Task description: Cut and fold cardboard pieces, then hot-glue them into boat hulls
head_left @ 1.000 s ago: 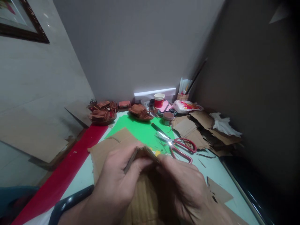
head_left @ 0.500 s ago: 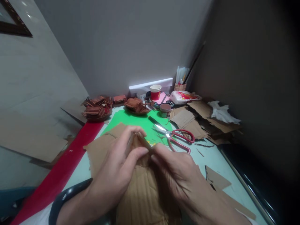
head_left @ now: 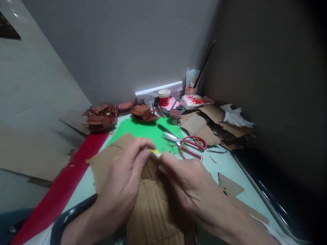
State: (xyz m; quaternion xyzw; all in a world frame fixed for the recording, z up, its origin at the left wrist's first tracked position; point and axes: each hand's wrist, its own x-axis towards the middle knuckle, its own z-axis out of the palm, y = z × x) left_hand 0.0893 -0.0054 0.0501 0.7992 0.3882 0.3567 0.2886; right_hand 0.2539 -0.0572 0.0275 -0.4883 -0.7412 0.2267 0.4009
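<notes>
A creased sheet of brown corrugated cardboard (head_left: 152, 207) hangs toward me between my two hands. At its upper edge, my left hand (head_left: 127, 177) pinches the cardboard between thumb and bent fingers. Just to the right, my right hand (head_left: 189, 183) grips the same edge, its thumb and index finger pressed together. The fingertips of both hands are close to each other. Another flap of cardboard (head_left: 106, 161) with a ragged edge spreads out behind my left hand; whether it joins the held sheet is hidden.
Scissors with red handles (head_left: 191, 144) lie beyond my right hand, partly over green paper (head_left: 125, 131). Stacked brown pieces (head_left: 144, 113), a red cup (head_left: 164, 98) and a jar (head_left: 175, 116) stand behind. Cardboard scraps (head_left: 201, 129) and a black glossy object (head_left: 265, 190) are at right.
My left thumb and fingers have closed together on the cardboard's upper edge, where a gap showed before. The view has shifted slightly, so the background sits farther left.
</notes>
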